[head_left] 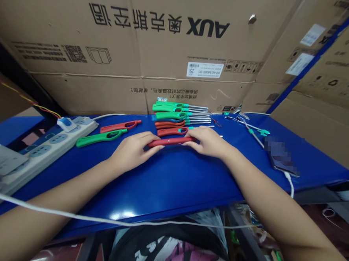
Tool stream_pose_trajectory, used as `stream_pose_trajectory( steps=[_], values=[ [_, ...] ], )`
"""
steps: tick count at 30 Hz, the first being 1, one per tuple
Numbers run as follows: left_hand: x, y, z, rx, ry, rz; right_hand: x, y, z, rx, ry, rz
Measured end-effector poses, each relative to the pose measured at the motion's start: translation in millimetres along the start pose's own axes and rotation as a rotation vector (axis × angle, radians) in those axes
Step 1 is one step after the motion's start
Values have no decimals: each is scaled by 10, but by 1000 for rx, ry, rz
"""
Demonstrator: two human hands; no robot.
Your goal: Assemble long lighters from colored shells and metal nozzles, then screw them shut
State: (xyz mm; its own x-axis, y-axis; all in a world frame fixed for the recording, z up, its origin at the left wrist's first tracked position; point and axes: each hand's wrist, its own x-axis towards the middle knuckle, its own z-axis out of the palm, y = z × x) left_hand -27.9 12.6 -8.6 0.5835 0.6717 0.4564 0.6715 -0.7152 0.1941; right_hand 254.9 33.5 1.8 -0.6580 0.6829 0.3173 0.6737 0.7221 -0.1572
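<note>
A red long-nosed lighter (171, 141) lies crosswise between my two hands, low over the blue table. My left hand (134, 149) pinches its left end between thumb and fingers. At the other end my right hand (211, 142) is closed around it, hiding most of the front part. Just behind is a stack of assembled lighters with metal tubes, among them a red lighter (171, 131) and a green lighter (171, 115). Left of the stack lie a red handle (120, 126) and a green handle (101, 138), with no metal tubes visible.
A white power strip (57, 139) with plugs stands on the left. A phone (281, 154) with a white cable lies on the right, near thin wires (251, 129). Cardboard (144, 42) walls the back. Another white cable (121, 222) crosses low in front of me.
</note>
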Motion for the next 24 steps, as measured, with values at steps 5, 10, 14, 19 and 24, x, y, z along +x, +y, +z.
stream_pose_trajectory(
  steps=[5,10,14,19,24],
  values=[
    [-33,117,39,-75,-62,-29,17,-49,64,31,-25,-72],
    [34,222,-30,-472,-104,-375,30,-124,52,83,151,-188],
    [119,323,-118,-1246,-330,-872,41,-178,80,50,289,-308],
    [174,364,-207,-1697,-356,-1220,52,-215,101,58,457,-445],
    [199,315,-216,-1709,-401,-1260,44,-253,100,67,481,-433]
  ],
)
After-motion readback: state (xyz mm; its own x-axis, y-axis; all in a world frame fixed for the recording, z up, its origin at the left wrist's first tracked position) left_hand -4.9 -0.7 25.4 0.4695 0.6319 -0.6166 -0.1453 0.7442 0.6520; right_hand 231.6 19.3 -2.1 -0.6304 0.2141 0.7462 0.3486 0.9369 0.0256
